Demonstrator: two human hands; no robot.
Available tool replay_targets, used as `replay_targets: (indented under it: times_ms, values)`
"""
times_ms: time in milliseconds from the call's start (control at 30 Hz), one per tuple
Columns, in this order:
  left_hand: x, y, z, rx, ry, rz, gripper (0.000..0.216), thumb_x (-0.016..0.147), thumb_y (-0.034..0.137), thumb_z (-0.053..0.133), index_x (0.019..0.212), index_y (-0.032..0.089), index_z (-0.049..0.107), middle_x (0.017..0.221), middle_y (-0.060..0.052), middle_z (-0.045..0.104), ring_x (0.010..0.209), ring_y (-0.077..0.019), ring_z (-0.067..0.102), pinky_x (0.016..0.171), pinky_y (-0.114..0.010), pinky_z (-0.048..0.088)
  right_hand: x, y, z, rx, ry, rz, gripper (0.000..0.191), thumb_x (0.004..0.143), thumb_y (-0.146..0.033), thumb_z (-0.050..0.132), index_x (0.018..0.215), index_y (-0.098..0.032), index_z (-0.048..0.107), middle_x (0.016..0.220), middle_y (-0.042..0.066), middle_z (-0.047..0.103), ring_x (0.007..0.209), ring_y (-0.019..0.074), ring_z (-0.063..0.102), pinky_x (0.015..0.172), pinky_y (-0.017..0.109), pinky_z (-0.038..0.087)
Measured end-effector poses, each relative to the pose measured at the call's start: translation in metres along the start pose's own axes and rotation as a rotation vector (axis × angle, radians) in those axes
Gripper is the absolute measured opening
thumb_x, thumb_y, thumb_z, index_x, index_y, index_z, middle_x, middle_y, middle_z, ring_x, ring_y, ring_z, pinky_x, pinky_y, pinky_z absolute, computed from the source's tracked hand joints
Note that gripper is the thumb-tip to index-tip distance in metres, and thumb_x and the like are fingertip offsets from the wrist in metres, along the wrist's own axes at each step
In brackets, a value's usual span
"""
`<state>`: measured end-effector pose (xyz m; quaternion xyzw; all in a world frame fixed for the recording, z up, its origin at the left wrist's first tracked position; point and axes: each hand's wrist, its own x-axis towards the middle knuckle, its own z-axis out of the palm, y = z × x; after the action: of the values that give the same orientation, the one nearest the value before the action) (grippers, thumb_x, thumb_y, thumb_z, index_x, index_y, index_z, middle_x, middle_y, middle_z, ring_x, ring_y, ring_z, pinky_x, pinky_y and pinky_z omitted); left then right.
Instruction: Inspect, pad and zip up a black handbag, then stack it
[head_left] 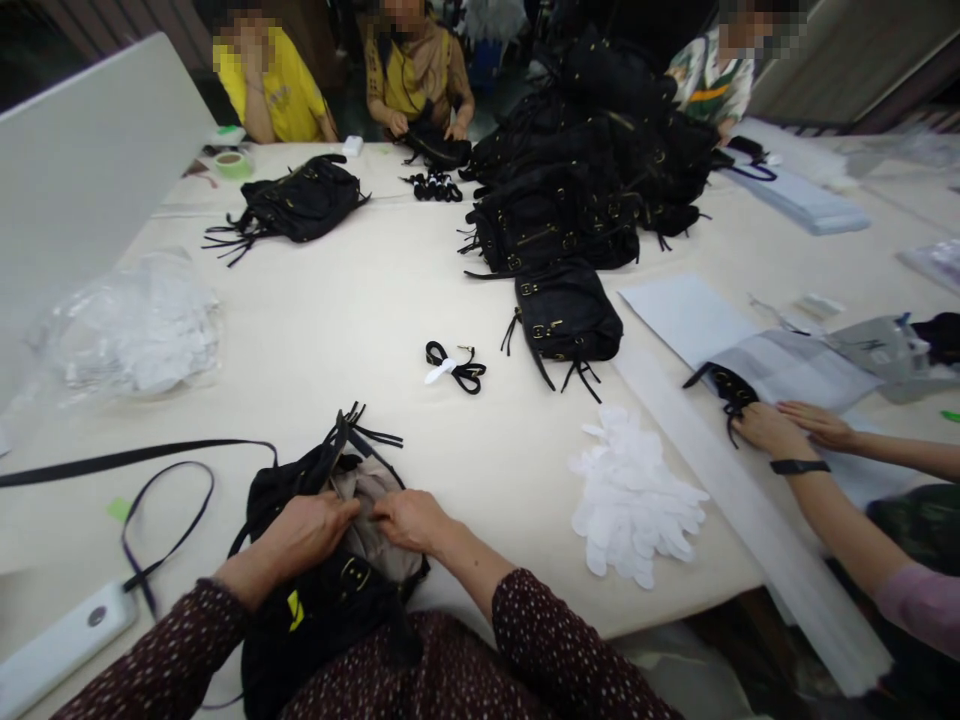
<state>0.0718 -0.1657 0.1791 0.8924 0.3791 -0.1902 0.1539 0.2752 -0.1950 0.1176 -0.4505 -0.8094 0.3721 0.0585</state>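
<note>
On the table (pixel 375 300), two hands (pixel 307 535) (pixel 409 520) grip one black bag (pixel 322 600).

The fingertips of both hands, left hand (pixel 307 535) and right hand (pixel 409 520), disappear into the open black bag (pixel 315 600), so their grip cannot be read. The bag's lower part is cut off by the bottom edge. A black strap (pixel 112 460) runs out past the left edge. The co-worker's hands (pixel 795 428) cover part of a small black piece (pixel 724 385).
</note>
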Motion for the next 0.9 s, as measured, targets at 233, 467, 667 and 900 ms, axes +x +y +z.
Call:
replay_targets:
  times_ms: [233,467,667,900]
  values:
    - [-0.007,0.014,0.011,-0.033,0.093,0.092,0.027,0.094,0.019,0.039,0.111,0.024,0.06,0.09,-0.006,0.07,0.088,-0.0237,0.066,0.079,-0.04,0.049,-0.023,0.001,0.016,-0.14,0.054,-0.116,0.024,0.081,-0.027,0.055,0.103,-0.022,0.064,0.113,0.002,0.07,0.103,0.0193,0.063,0.086,0.03,0.051]
    - [-0.031,0.025,0.047,0.001,0.157,0.029,0.03,0.095,0.015,0.035,0.08,0.022,0.061,0.077,-0.002,0.069,0.083,-0.0213,0.064,0.098,-0.046,0.039,-0.033,0.002,0.036,-0.279,0.127,-0.184,0.013,0.084,-0.026,0.056,0.09,-0.019,0.065,0.128,0.005,0.063,0.106,0.0209,0.058,0.081,0.034,0.05]
    - [-0.026,0.02,0.06,0.001,0.205,0.021,0.031,0.095,0.016,0.035,0.08,0.022,0.061,0.074,-0.002,0.069,0.08,-0.0197,0.064,0.101,-0.043,0.037,-0.031,-0.001,0.043,-0.317,0.144,-0.185,0.016,0.089,-0.027,0.05,0.093,-0.019,0.063,0.13,0.005,0.061,0.109,0.0211,0.054,0.081,0.036,0.047]
    - [-0.022,0.02,0.06,-0.012,0.215,0.032,0.03,0.093,0.013,0.038,0.081,0.021,0.064,0.072,-0.003,0.068,0.079,-0.0203,0.065,0.101,-0.043,0.038,-0.032,-0.01,0.038,-0.3,0.137,-0.127,0.017,0.088,-0.024,0.049,0.098,-0.021,0.062,0.131,0.003,0.06,0.111,0.0207,0.053,0.087,0.037,0.046]
